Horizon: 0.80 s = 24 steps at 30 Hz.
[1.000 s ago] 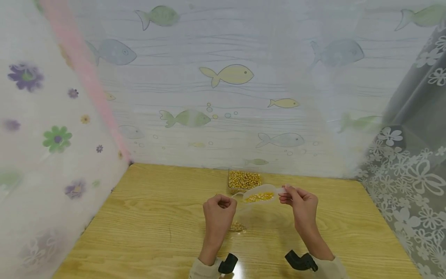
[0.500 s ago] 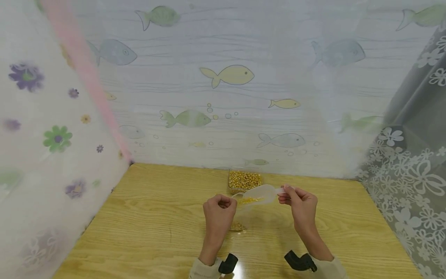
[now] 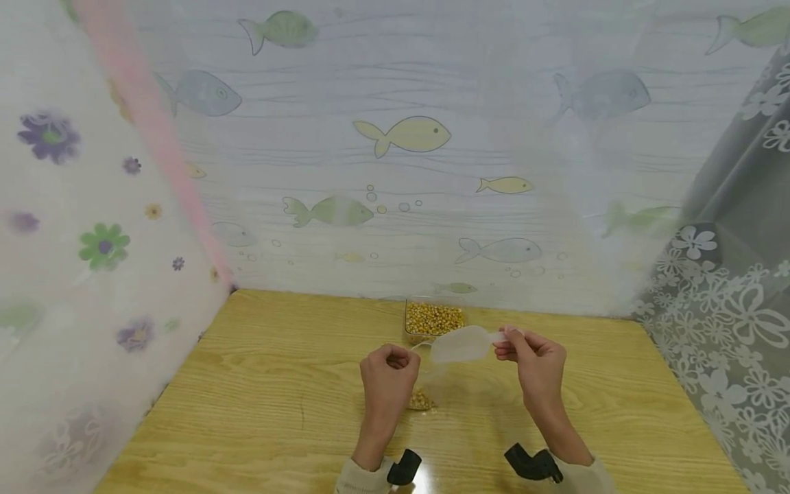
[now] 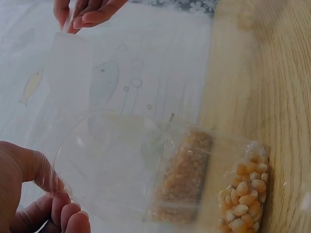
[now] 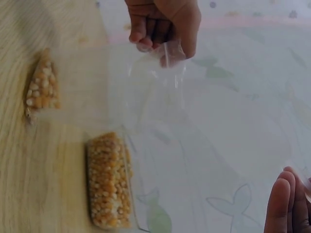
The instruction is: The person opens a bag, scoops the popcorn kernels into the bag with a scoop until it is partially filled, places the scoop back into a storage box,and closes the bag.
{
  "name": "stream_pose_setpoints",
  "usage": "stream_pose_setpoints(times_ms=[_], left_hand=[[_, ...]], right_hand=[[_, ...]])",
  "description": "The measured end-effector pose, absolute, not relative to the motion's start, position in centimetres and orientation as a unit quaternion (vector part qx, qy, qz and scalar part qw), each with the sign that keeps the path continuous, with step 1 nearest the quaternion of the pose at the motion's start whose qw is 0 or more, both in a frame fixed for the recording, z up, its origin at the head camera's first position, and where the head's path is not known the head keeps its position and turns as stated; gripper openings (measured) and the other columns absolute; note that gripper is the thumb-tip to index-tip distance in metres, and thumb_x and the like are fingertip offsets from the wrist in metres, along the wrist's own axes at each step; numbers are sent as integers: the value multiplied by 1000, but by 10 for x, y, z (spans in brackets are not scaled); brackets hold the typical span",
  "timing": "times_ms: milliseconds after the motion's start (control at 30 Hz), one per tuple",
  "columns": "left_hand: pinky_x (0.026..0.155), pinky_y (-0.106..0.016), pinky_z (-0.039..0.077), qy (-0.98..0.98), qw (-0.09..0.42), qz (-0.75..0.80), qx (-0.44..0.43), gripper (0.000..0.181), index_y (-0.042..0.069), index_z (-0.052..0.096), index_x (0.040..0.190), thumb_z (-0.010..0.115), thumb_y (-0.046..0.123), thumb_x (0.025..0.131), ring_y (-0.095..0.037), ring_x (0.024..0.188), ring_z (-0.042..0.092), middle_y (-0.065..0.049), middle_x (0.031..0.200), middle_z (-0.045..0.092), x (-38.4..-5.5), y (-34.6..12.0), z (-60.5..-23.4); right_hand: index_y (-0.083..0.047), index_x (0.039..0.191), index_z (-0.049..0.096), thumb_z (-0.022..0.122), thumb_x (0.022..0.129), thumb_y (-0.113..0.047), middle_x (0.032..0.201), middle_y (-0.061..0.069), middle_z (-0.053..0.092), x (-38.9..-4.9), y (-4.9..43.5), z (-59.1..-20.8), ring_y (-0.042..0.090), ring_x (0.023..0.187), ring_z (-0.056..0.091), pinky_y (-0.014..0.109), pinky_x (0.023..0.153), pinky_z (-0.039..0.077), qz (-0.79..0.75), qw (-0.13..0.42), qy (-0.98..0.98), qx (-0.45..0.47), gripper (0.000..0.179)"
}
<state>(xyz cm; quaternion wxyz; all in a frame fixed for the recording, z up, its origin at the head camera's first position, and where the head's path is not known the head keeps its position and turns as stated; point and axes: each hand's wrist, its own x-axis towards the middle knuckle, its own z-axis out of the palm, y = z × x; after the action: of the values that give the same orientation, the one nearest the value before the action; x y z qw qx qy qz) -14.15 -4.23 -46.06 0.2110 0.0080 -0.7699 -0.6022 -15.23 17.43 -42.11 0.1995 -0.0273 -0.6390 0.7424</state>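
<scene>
My left hand [image 3: 389,374] pinches the rim of a clear plastic bag [image 4: 107,160], which hangs with its mouth spread. Corn kernels [image 4: 245,199] lie in the bottom of the bag, near the tabletop. In the head view, my right hand [image 3: 540,367] grips the handle of a translucent white scoop [image 3: 461,344] between thumb and fingers. The scoop slopes down to the left at the bag's mouth, and no kernels show in it. In the right wrist view the scoop is a pale blur, and only a few right fingers [image 5: 279,204] appear.
Behind the scoop, a clear rectangular container [image 3: 420,337] full of corn kernels stands near the back of the wooden table [image 3: 278,384]. A fish-print curtain [image 3: 296,137] hangs behind the table, with flowered sheeting at left and a grey patterned curtain [image 3: 734,274] at right.
The kernels in the scoop have slid left and out into the bag, leaving none visible in the scoop. The scoop has tipped further; both hands have stayed almost in place.
</scene>
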Motion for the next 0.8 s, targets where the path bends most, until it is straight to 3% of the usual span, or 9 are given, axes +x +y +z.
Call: stream_pose_setpoints(times_ms=[300, 467, 567, 800], left_hand=[[61, -26, 52, -787, 230, -572, 14, 16, 14, 69, 74, 70, 3, 86, -8, 59, 57, 2, 68, 62, -143, -41, -463], [70, -38, 56, -801, 240, -548, 14, 15, 14, 68, 75, 70, 4, 86, -19, 71, 63, -1, 75, 65, -142, -40, -464], [75, -43, 58, -801, 228, -553, 17, 14, 14, 68, 77, 69, 4, 88, -24, 76, 65, -1, 78, 65, -142, -40, -464], [67, -25, 57, -782, 181, -596, 24, 12, 13, 68, 82, 66, 6, 91, -15, 76, 68, 0, 78, 65, -143, -40, -464]], right_hand=[[6, 90, 76, 63, 99, -2, 73, 3, 75, -152, 175, -423, 13, 59, 71, 27, 58, 59, 743, 191, -641, -33, 18], [16, 94, 72, 62, 99, -1, 72, 4, 75, -152, 176, -425, 13, 58, 71, 26, 58, 59, 747, 190, -637, -33, 21], [16, 94, 72, 62, 99, -2, 72, 4, 75, -153, 177, -425, 13, 58, 70, 26, 58, 59, 747, 196, -634, -28, 21], [8, 94, 76, 64, 99, -4, 74, 4, 75, -161, 183, -428, 14, 59, 71, 26, 59, 59, 783, 193, -589, -47, 18]])
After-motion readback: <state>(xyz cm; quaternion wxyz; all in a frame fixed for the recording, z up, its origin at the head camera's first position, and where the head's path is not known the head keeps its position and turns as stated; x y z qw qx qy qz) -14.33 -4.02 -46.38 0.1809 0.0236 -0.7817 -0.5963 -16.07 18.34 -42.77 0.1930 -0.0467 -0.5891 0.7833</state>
